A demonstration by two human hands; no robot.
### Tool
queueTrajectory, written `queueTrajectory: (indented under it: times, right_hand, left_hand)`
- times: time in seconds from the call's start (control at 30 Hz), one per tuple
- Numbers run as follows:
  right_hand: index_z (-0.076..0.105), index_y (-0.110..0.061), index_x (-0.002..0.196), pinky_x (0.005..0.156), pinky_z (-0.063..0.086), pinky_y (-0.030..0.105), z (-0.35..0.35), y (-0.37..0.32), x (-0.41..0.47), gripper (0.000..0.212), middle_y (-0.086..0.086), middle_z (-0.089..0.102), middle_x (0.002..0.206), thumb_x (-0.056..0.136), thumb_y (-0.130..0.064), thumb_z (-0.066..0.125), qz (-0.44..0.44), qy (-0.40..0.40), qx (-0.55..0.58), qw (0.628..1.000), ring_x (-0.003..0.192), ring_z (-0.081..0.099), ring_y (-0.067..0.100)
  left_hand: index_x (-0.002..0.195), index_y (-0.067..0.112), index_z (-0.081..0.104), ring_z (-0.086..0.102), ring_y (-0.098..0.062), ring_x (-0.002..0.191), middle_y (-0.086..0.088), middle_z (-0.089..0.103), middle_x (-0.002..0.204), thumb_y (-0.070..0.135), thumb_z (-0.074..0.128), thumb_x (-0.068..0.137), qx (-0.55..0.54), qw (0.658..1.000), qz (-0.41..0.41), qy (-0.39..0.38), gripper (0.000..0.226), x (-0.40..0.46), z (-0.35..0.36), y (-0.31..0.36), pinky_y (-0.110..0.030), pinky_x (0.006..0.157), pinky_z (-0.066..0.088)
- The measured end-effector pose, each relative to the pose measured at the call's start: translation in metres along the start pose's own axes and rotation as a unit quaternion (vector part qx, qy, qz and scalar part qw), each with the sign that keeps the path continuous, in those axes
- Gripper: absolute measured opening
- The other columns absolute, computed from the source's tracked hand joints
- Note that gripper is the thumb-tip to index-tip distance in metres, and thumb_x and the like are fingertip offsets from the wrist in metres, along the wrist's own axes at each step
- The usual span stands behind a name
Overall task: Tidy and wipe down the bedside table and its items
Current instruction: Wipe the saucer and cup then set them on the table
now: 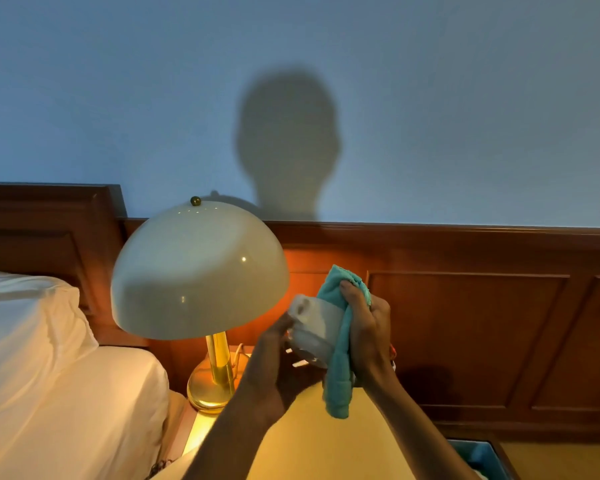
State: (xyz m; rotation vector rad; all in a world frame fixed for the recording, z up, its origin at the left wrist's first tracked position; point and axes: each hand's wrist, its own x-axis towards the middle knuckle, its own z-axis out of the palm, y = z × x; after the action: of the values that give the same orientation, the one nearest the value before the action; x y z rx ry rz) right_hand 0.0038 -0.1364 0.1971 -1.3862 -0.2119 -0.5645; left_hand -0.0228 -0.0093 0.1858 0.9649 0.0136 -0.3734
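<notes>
White mug [314, 327] held in the air just right of the lit lamp [199, 271], lying sideways between 2 hands: left hand [274, 362] closed on its left end, right hand [368, 327] pressing a teal cloth [338, 372] against its right end.

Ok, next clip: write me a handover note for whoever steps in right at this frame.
Left hand: grip on the handle side of a white ceramic cup, held up in the air.
Right hand: presses a turquoise microfibre cloth against the cup's side.
Cream dome-shaded brass lamp stands lit at the back left of the bedside table, next to the white pillow.
Done: cup lifted, wiping under way.
Left: finish the cup, set it down, wipe the tabletop and lamp. How much of that is already wiped cannot be told.
</notes>
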Motion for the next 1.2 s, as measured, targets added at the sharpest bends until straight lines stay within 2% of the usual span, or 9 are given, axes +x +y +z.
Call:
queueTrajectory:
  times: [0.1, 0.27, 0.37, 0.53, 0.67, 0.77, 0.87, 0.97, 1.2]
  right_hand:
    - [0.058, -0.009, 0.074, 0.043, 0.043, 0.022, -0.001, 0.003, -0.003, 0.035, -0.004, 0.057, 0.057, 0.085, -0.042, 0.053, 0.013, 0.001, 0.012, 1.000, 0.049, 0.057, 0.010]
    - [0.059, -0.010, 0.074, 0.047, 0.044, 0.023, 0.000, 0.000, -0.004, 0.042, 0.008, 0.055, 0.065, 0.079, -0.051, 0.054, 0.020, -0.009, 0.031, 0.999, 0.055, 0.053, 0.017]
    - [0.061, -0.004, 0.090, 0.054, 0.051, 0.026, 0.000, -0.008, -0.004, 0.044, 0.012, 0.065, 0.076, 0.094, -0.046, 0.051, 0.070, -0.029, 0.064, 0.995, 0.064, 0.063, 0.020]
    - [0.060, -0.022, 0.113, 0.076, 0.057, 0.030, 0.021, 0.000, -0.037, 0.043, 0.000, 0.070, 0.102, 0.090, -0.055, 0.045, 0.007, -0.002, 0.030, 1.000, 0.098, 0.067, 0.018]
    - [0.036, -0.034, 0.147, 0.104, 0.046, 0.033, 0.028, 0.018, -0.051, 0.053, -0.009, 0.043, 0.150, 0.096, -0.049, 0.044, -0.153, 0.002, -0.060, 0.986, 0.137, 0.042, 0.013]
    - [0.028, -0.049, 0.146, 0.108, 0.042, 0.031, 0.028, 0.020, -0.052, 0.050, -0.012, 0.035, 0.154, 0.098, -0.048, 0.041, -0.190, -0.009, -0.082, 0.978, 0.140, 0.037, 0.012]
    - [0.043, -0.039, 0.139, 0.095, 0.051, 0.032, 0.023, 0.013, -0.044, 0.051, -0.005, 0.057, 0.135, 0.093, -0.058, 0.045, -0.119, -0.014, -0.010, 0.993, 0.122, 0.056, 0.016]
    - [0.063, -0.040, 0.102, 0.058, 0.051, 0.034, 0.017, 0.006, -0.029, 0.043, 0.004, 0.065, 0.083, 0.081, -0.074, 0.047, -0.035, -0.012, 0.012, 0.999, 0.071, 0.062, 0.024]
    - [0.060, -0.013, 0.094, 0.050, 0.053, 0.026, 0.000, 0.003, -0.008, 0.035, 0.000, 0.067, 0.073, 0.095, -0.045, 0.046, -0.005, -0.030, 0.015, 0.999, 0.062, 0.067, 0.018]
  left_hand:
    - [0.111, 0.000, 0.067, 0.070, -0.034, 0.086, -0.022, 0.070, 0.096, 0.043, 0.071, 0.078, -0.058, 0.998, -0.010, 0.010, 0.055, -0.001, 0.002, -0.002, -0.046, 0.084, 0.056]
    - [0.098, 0.034, 0.066, 0.068, -0.009, 0.088, 0.013, 0.070, 0.091, 0.049, 0.076, 0.070, 0.285, 0.892, 0.333, 0.114, 0.034, -0.004, 0.016, -0.009, -0.024, 0.066, 0.057]
    - [0.108, 0.040, 0.062, 0.065, -0.002, 0.090, 0.018, 0.067, 0.094, 0.065, 0.075, 0.066, 0.307, 0.859, 0.367, 0.184, 0.050, 0.001, 0.012, -0.011, -0.020, 0.063, 0.057]
    - [0.133, 0.018, 0.055, 0.061, -0.006, 0.097, 0.007, 0.063, 0.116, 0.050, 0.073, 0.064, 0.268, 0.822, 0.402, 0.302, 0.078, 0.012, 0.018, -0.009, -0.009, 0.062, 0.052]
    - [0.128, 0.017, 0.060, 0.061, -0.016, 0.110, 0.003, 0.065, 0.121, 0.034, 0.082, 0.066, 0.186, 0.859, 0.351, 0.323, 0.068, 0.019, 0.017, -0.009, -0.019, 0.070, 0.053]
    - [0.124, 0.016, 0.062, 0.063, -0.018, 0.109, 0.002, 0.066, 0.118, 0.021, 0.085, 0.062, 0.124, 0.903, 0.293, 0.290, 0.066, 0.019, 0.014, -0.006, -0.032, 0.075, 0.058]
    - [0.120, 0.016, 0.064, 0.069, -0.020, 0.101, -0.001, 0.070, 0.111, 0.029, 0.083, 0.054, 0.091, 0.938, 0.262, 0.211, 0.069, 0.015, 0.010, -0.006, -0.036, 0.073, 0.061]
    - [0.114, 0.014, 0.067, 0.072, -0.019, 0.092, -0.003, 0.073, 0.105, 0.032, 0.083, 0.057, 0.091, 0.951, 0.230, 0.185, 0.062, 0.010, 0.010, -0.006, -0.037, 0.070, 0.061]
    - [0.111, 0.010, 0.067, 0.070, -0.032, 0.094, -0.017, 0.071, 0.101, 0.043, 0.076, 0.068, 0.053, 0.990, 0.121, 0.058, 0.055, 0.007, 0.003, 0.004, -0.045, 0.077, 0.057]
